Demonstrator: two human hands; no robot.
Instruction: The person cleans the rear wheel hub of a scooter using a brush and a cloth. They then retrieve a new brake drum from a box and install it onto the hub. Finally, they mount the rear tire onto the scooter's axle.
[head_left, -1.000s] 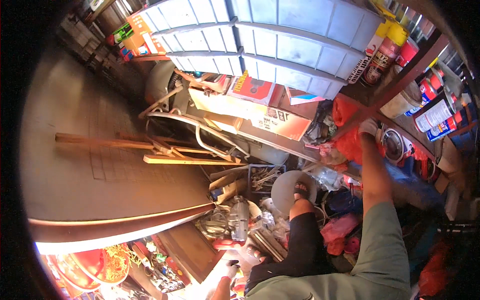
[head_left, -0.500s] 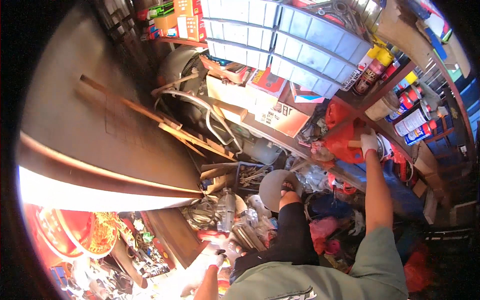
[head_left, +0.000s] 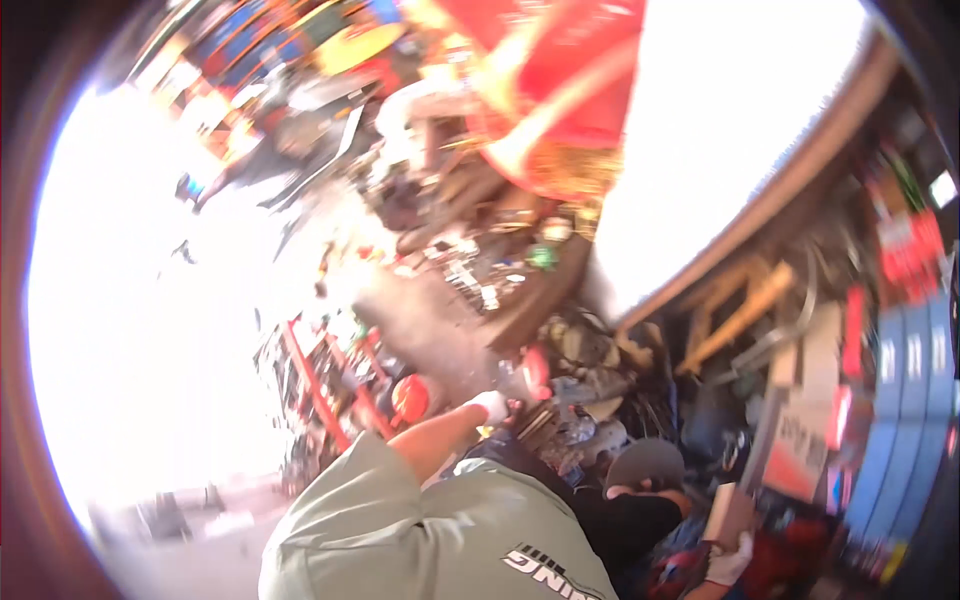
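My left hand [head_left: 490, 406], in a white glove, reaches out over the cluttered floor. Motion smears its fingers, so what it may hold does not show. At the lower right, my right hand [head_left: 732, 562], also gloved in white, grips a light brown wooden piece [head_left: 731, 512] that points upward. Its far end looks blunt and blocky; its exact kind is unclear. Beside my leg sits a round grey disc-like thing [head_left: 646, 464]. Near the left hand lie a red object [head_left: 536, 372] and an orange-red round thing [head_left: 410, 398].
Blue plastic drawers [head_left: 905, 400] and cardboard boxes [head_left: 800, 445] line the right side. A brown-edged panel [head_left: 770, 205] slants across the upper right. A large red tub [head_left: 560, 90] stands at the top, with scrap heaped below it. Red metal bars [head_left: 318, 385] lie left of my arm.
My view has swung sharply left, toward the bright opening. The right hand has come away from the red container by the shelves, still holding the wooden piece. My left arm reaches out farther.
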